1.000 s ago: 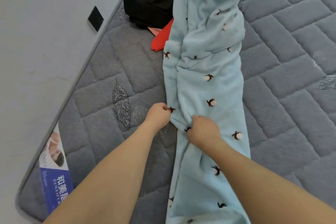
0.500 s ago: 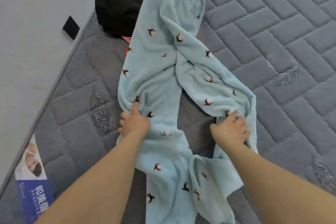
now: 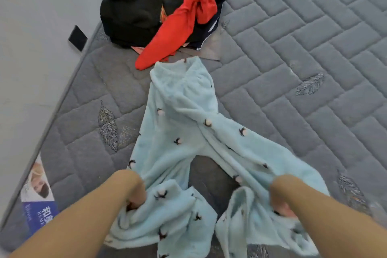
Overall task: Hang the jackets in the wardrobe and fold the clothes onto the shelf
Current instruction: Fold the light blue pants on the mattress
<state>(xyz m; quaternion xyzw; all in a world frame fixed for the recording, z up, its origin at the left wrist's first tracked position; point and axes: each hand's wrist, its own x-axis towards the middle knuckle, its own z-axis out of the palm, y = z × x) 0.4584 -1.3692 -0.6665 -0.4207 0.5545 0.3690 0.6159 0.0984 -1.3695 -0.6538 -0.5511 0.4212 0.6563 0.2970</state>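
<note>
Pale blue fleece trousers (image 3: 184, 132) lay spread on grey quilted mattress (image 3: 293, 48), legs splayed toward viewer. Left hand (image 3: 136, 199) gripped left leg; right hand (image 3: 280, 203) gripped right leg. Black clothes (image 3: 134, 6) and red garment (image 3: 180, 27) heaped just beyond waistband.

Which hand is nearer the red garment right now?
Left. The left hand grips the blue pants below the red garment; the right hand sits farther right.

One head-worn camera looked forward and steeply down onto the mattress (image 3: 293, 52). It sat close above both forearms. The mattress's far edge fell outside the frame.
</note>
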